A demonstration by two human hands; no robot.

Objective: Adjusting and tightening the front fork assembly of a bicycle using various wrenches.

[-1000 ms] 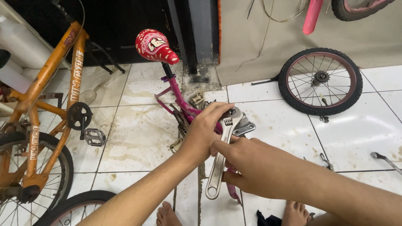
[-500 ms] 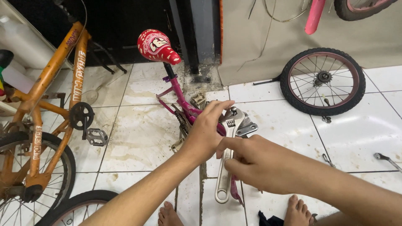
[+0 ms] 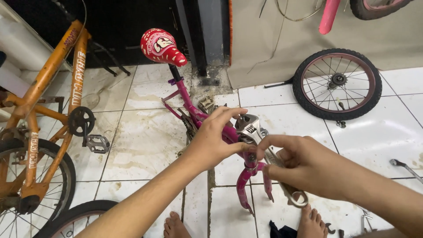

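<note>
Centrally, left hand (image 3: 216, 143) wrapped over the top of the pink bicycle frame (image 3: 229, 132) near its head tube, grip closed around the metal, thumb reaching toward the jaw end of the adjustable wrench (image 3: 264, 147). Just beside it, right hand (image 3: 304, 165) with its grip pinched together on the wrench handle, fingertips (image 3: 264, 145) meeting just below the silver jaw head, the handle running down and right under the palm and showing its ringed end near the wrist. Wrench head seated against the frame's top end, above the pink fork (image 3: 249, 180), whose two legs point down toward the floor tiles (image 3: 145, 145). Further back along the frame, a red saddle (image 3: 161, 46) raised on its post, tilted up and away from the hands. Below, two bare feet (image 3: 176, 227) on the tiles, one either side of the fork tips. Off to the left, an orange bicycle (image 3: 48, 119) standing upright, its black crank and pedal (image 3: 97, 143) facing the pink frame, well apart from it. Up right, a loose small wheel (image 3: 337, 83) with a black tyre leaning at the foot of the beige wall. Near the right edge, another tool (image 3: 403, 167) lying flat on the tiles, only partly visible.
</note>
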